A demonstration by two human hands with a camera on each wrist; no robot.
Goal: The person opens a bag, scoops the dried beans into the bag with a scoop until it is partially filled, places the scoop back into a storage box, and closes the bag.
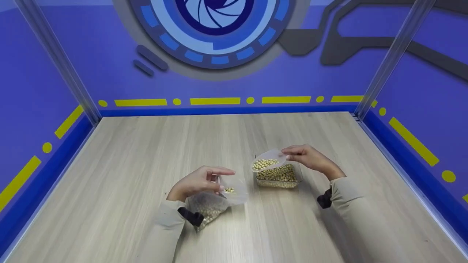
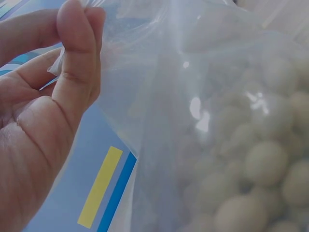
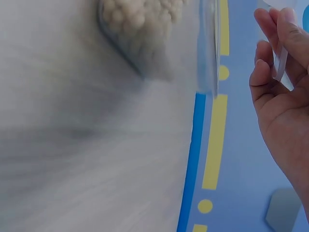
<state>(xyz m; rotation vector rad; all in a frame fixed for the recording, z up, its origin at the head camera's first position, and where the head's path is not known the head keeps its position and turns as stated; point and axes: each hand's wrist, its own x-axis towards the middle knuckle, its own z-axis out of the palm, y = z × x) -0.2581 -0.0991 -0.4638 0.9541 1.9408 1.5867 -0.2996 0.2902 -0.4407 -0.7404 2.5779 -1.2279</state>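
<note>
My left hand [image 1: 195, 182] pinches the upper edge of a clear plastic bag [image 1: 237, 195] between thumb and fingers. Round, pale-yellow beans that look like soybeans fill its lower part, and a few lie near its mouth. In the left wrist view the beans [image 2: 265, 164] show through the film. My right hand [image 1: 309, 157] grips the handle of a translucent white scoop [image 1: 276, 155], which carries a load of the same beans. The scoop hangs tilted over a clear rectangular container [image 1: 298, 179] full of beans. In the right wrist view, the handle [image 3: 280, 65] sits between the thumb and fingers.
The container stands on the wood-grain table [image 1: 153, 146], to the right of the bag. Blue panels with yellow dashes [image 1: 215, 101] close off the back and both sides. Transparent corner posts [image 1: 391, 54] rise at the back corners.
</note>
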